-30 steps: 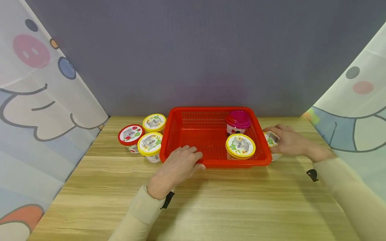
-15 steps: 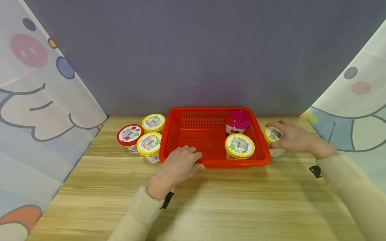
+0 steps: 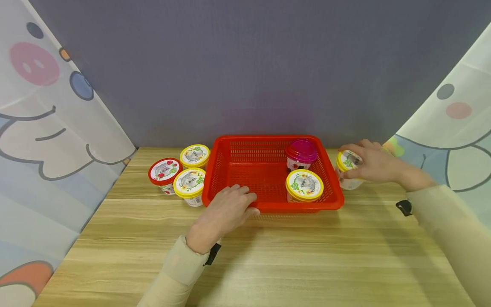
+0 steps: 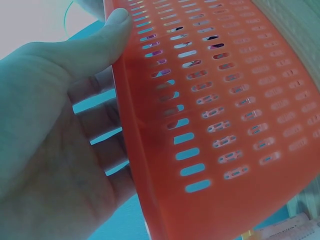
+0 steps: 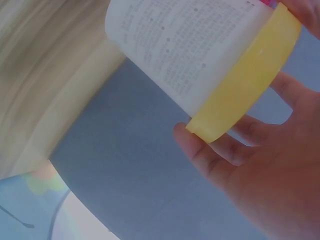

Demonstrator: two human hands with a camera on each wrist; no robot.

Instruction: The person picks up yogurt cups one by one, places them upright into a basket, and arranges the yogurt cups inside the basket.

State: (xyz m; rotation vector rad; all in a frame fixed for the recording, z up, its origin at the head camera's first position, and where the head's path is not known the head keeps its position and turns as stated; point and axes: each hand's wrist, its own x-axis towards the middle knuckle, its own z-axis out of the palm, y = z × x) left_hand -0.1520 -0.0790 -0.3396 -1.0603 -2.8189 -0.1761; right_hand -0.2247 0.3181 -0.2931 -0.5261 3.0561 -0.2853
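Note:
My left hand (image 3: 230, 211) holds the front rim of a red plastic basket (image 3: 291, 207). In the left wrist view the thumb lies at the rim of the slotted wall (image 4: 165, 200), with the other fingers on the far side. To the right of the basket, my right hand (image 3: 379, 164) grips a white tub with a yellow lid (image 3: 350, 161). The right wrist view has the fingers and thumb around the lid's edge, and fine print on the tub's side (image 5: 175, 55). Inside the basket, a magenta-lidded tub (image 3: 301, 151) stands behind another yellow-lidded tub (image 3: 304, 186).
Left of the basket stand a red-lidded tub (image 3: 165, 171) and two yellow-lidded tubs, one at the back (image 3: 194, 156) and one in front (image 3: 189, 183). A grey panel (image 3: 245, 76) rises behind the wooden table (image 3: 291, 264). Printed cartoon curtains (image 3: 57, 140) flank both sides.
My right hand has moved backward and slightly right with the yellow-lidded tub, away from the basket's front right corner. The left hand keeps its hold on the rim, and the basket stays in place.

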